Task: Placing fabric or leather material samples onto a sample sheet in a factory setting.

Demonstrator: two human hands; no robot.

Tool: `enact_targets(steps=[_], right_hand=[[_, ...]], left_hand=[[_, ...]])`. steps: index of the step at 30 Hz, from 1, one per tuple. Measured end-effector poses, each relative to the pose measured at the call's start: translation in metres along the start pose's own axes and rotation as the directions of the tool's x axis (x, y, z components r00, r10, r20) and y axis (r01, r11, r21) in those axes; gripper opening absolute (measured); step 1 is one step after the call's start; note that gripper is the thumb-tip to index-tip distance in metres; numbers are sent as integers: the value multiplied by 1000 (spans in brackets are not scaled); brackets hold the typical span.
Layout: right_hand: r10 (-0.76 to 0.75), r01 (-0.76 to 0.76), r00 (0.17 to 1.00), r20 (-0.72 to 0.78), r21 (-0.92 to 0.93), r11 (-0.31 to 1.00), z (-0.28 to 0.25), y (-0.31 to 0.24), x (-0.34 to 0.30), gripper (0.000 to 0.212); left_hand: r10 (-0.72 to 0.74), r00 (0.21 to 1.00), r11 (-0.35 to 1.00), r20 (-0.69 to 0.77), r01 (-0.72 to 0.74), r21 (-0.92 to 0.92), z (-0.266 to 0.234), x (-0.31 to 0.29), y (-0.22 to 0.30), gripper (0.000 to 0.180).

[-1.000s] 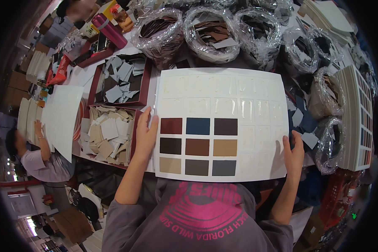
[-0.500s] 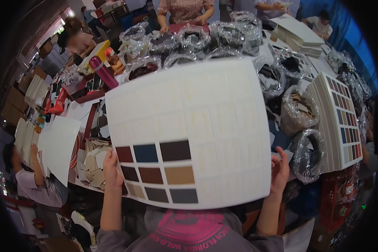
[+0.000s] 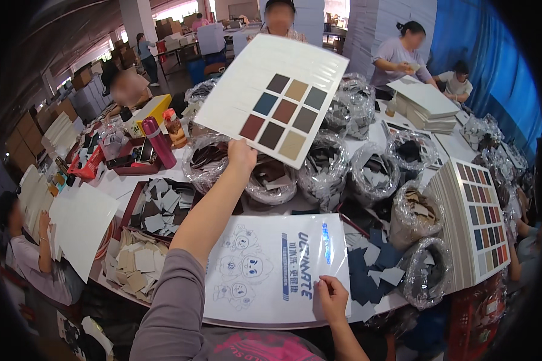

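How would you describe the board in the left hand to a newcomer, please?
Look toward the table's far side, above the open plastic bags. There, the left hand holds up a tilted white board. Unlike the fuller board fronting the stack at right, it carries just nine coloured squares.

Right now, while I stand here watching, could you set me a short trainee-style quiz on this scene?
1. How many coloured swatches are on the white rectangular board?
2. True or false: the right hand holds that board.
3. What lies nearest the right hand? A) magenta cylindrical bottle; B) white sheet with cartoon drawings; C) yellow box.

Key: 1. Nine. 2. False; the left hand holds it. 3. B.
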State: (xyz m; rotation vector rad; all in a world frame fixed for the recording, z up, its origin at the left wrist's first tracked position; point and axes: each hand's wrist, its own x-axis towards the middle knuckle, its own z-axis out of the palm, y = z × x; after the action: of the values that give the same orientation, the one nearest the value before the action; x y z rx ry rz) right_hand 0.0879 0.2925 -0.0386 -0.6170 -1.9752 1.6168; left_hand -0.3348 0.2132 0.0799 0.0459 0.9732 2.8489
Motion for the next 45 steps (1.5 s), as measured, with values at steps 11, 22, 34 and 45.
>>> enact_targets(steps=[11,22,34,45], right_hand=[[-44,52,998,53,-153,987,-1,-3,2,13],[9,-2,996,92,-78,997,2,2,0,14],[128,-117,922,364,-53,992,9,-31,2,16],[-34,-342,544,838,259,903,101,-71,-57,50]], left_hand=[[-413,886,660,210,132,740,-77,-77,96,35],[951,-6,218,-310,721,657,-366,-262,390,55],[488,589,869,-645,-258,422,-476,-336,434,29],[-39,996,979,-86,56,197,-203,-417,193,43]])
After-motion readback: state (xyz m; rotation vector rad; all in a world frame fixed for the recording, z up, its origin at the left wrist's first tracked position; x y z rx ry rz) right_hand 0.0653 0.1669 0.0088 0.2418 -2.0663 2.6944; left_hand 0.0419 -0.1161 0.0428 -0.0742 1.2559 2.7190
